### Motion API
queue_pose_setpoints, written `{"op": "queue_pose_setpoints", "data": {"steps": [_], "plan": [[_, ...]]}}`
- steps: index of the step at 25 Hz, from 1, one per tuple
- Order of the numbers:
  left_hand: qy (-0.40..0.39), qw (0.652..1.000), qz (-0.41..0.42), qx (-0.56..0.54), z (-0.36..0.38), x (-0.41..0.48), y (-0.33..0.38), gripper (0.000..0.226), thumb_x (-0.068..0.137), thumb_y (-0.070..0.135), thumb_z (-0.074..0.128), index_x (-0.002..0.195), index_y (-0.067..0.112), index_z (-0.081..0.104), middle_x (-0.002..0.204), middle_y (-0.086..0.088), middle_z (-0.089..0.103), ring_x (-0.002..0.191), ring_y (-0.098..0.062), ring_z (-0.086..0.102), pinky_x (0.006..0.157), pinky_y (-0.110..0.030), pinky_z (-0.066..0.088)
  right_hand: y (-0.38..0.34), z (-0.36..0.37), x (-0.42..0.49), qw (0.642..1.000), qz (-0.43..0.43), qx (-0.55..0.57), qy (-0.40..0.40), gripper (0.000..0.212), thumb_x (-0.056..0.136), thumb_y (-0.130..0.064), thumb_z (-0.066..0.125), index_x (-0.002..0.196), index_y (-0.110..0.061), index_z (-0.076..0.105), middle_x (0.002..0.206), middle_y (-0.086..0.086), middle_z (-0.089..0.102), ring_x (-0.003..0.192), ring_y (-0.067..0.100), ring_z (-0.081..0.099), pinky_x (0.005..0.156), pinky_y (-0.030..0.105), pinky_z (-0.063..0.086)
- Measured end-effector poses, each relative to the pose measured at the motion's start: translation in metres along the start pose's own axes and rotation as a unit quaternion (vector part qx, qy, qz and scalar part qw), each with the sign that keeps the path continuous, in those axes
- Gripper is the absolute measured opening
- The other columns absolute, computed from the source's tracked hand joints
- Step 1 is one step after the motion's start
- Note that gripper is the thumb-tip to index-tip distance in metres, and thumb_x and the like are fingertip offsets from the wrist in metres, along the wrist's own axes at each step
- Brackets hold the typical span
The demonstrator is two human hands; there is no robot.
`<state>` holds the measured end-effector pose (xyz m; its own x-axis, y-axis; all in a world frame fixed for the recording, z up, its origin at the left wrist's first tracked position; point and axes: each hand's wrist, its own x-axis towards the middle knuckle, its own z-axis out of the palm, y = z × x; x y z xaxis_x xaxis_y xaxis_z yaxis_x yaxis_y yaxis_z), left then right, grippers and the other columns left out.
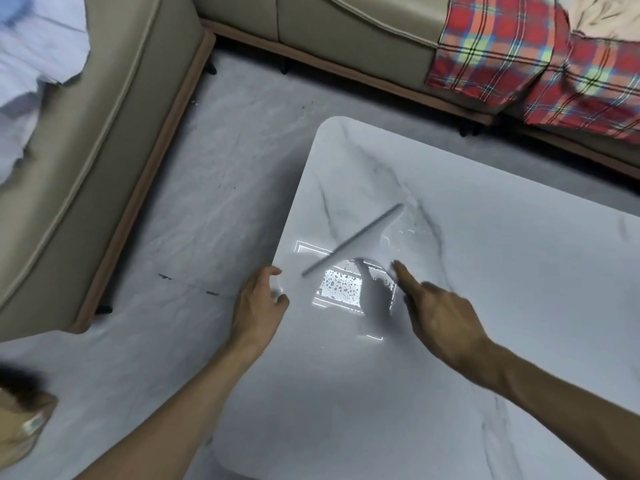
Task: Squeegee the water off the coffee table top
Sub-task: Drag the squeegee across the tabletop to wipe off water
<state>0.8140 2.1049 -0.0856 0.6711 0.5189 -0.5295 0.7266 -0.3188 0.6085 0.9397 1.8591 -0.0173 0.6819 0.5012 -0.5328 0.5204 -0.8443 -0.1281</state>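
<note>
A white, grey-veined marble worktop (485,271) fills the lower right of the frame, standing on a pale marble-look floor (207,202). At the lower left edge of the frame lies a blurred brown object (24,424) that cannot be made out.

Two bare forearms reach in from the bottom. The left hand (258,303) is at the worktop's left edge, its grip released: the fingers are loosely curved, and the thumb and forefinger tips rest on the rim. The right hand (440,313) is over the worktop right of centre, with its forefinger stretched toward the upper left. It is smeared by motion, but its grip seems to be grasping the grey handle (375,296) of the squeegee (353,242).

The squeegee is on the worktop near its left edge, just above the two hands. Its long thin blade runs on a slant from lower left to upper right. Water (341,284) shows as droplets in a bright rectangular reflection just below the blade, and more glints beside the blade's upper right end.

Beyond the worktop, a beige sofa (86,150) runs down the left side of the frame with white cloth (34,46) on it in the upper left corner. A second sofa section (329,26) crosses the top. A red plaid blanket (536,64) hangs over it in the upper right.
</note>
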Motion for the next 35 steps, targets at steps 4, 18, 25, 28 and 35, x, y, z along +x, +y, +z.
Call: {"op": "queue_pose_setpoints", "data": {"steps": [4, 18, 25, 28, 35], "plan": [[0.045, 0.998, -0.022, -0.031, -0.003, -0.006, 0.002, 0.031, 0.086, 0.007, 0.060, 0.115, 0.018, 0.057, 0.120, 0.000, 0.058, 0.108, -0.017, 0.055, 0.090, -0.028, 0.044, 0.021, -0.007, -0.048, 1.000, -0.004, -0.011, -0.011, 0.056, 0.099, -0.032, 0.033, 0.150, -0.039, 0.012, 0.083, -0.002, 0.060, 0.067, 0.029, 0.060, 0.058, 0.037, 0.049], [0.141, 0.979, -0.113, -0.093, -0.011, -0.024, -0.034, 0.012, 0.087, 0.007, 0.061, 0.094, 0.015, 0.062, 0.084, 0.001, 0.067, 0.082, -0.019, 0.062, 0.065, -0.020, 0.042, -0.016, 0.015, 0.014, 0.985, -0.165, -0.054, 0.006, 0.066, 0.096, -0.026, 0.044, 0.150, -0.041, 0.010, 0.093, 0.000, 0.057, 0.066, 0.035, 0.059, 0.052, 0.034, 0.035], [0.046, 0.987, -0.145, -0.056, 0.008, -0.032, -0.027, 0.029, 0.094, 0.019, 0.051, 0.122, 0.013, 0.050, 0.123, -0.009, 0.061, 0.105, -0.028, 0.058, 0.082, -0.029, 0.041, 0.061, 0.001, -0.059, 0.987, -0.106, -0.115, 0.028, 0.059, 0.090, -0.022, 0.059, 0.145, -0.031, 0.040, 0.072, -0.003, 0.055, 0.047, 0.032, 0.055, 0.040, 0.034, 0.044], [0.079, 0.980, -0.159, -0.091, 0.003, -0.041, -0.031, 0.027, 0.095, 0.016, 0.049, 0.121, 0.012, 0.051, 0.116, -0.008, 0.062, 0.099, -0.025, 0.057, 0.080, -0.026, 0.038, 0.024, -0.004, -0.047, 0.980, -0.174, -0.092, -0.021, 0.077, 0.087, -0.012, 0.055, 0.149, -0.038, 0.019, 0.094, -0.001, 0.059, 0.064, 0.033, 0.060, 0.051, 0.032, 0.044], [0.057, 0.980, -0.179, -0.072, -0.007, -0.070, -0.060, 0.047, 0.092, 0.021, 0.049, 0.138, 0.017, 0.040, 0.135, -0.007, 0.053, 0.114, -0.026, 0.054, 0.091, -0.030, 0.041, -0.085, 0.046, -0.013, 0.942, -0.306, -0.095, -0.097, 0.070, 0.095, -0.013, 0.041, 0.152, -0.038, 0.011, 0.116, 0.010, 0.054, 0.079, 0.033, 0.058, 0.061, 0.033, 0.031]]}}
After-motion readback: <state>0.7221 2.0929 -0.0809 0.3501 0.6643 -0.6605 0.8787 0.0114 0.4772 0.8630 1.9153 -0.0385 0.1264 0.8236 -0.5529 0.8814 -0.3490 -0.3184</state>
